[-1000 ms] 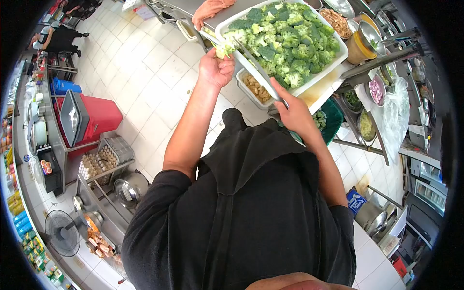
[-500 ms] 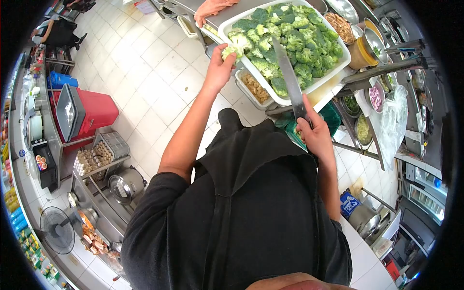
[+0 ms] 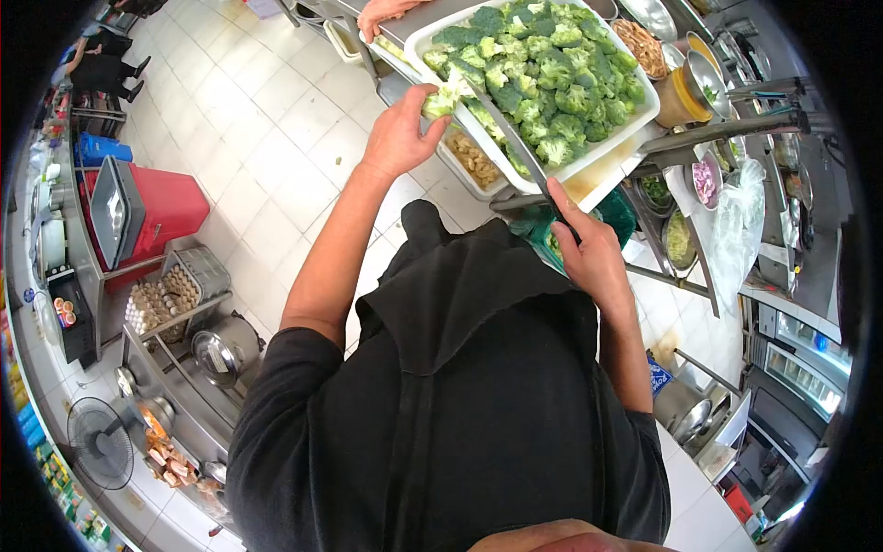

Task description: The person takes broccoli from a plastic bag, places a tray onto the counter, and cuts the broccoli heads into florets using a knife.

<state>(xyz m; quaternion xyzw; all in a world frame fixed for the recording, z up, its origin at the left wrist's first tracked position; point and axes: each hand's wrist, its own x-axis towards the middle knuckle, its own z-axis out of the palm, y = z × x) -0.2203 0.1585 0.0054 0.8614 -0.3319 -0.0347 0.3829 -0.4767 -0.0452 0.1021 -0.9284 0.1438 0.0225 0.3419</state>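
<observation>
My left hand (image 3: 405, 133) is closed around a pale green broccoli piece (image 3: 440, 103) at the left edge of a white tub (image 3: 611, 144). Cut broccoli florets (image 3: 556, 78) fill this tub. In my right hand (image 3: 595, 259) is the dark handle of a long knife (image 3: 517, 140). Its blade slants up and left over the tub's near side, and the tip reaches the broccoli piece by my left fingers. Whether the edge is cutting into it I cannot tell.
Below the tub sit a container of brownish food pieces (image 3: 471, 158) and a green basket (image 3: 614, 217). To the right are bowls, including chopped purple onion (image 3: 706, 179). A red bin (image 3: 166, 212) and egg trays (image 3: 154, 308) stand left. Another person (image 3: 99, 74) is far left.
The knife has swung left, its tip going from over the florets to the broccoli piece in my left hand. My left hand has turned, with its back more toward me.
</observation>
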